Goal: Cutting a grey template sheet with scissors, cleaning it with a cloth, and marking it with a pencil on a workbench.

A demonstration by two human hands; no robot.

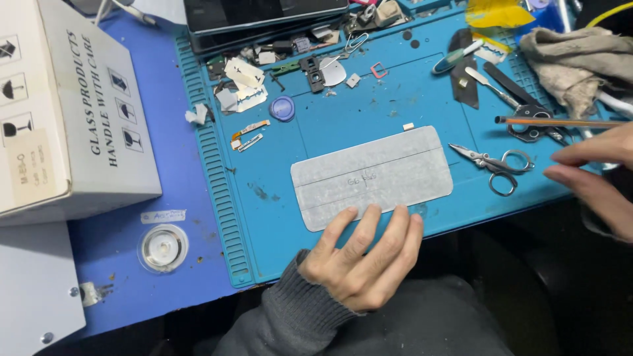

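Sheet, grey and rounded, lies flat mid-mat, uncut. Left hand spread, fingertips pressing its near edge. Right hand open, empty, just beside scissors. Work judged barely begun.

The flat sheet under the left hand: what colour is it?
Pale grey sheet, under the left hand; head view.

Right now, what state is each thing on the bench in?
Left hand: flat, fingertips on the grey sheet's near edge.
Grey sheet: lying flat on the blue mat.
Right hand: empty, fingers extended past the mat's right edge.
Scissors: shut, lying flat.
Cardboard box: closed.
Rag: crumpled.
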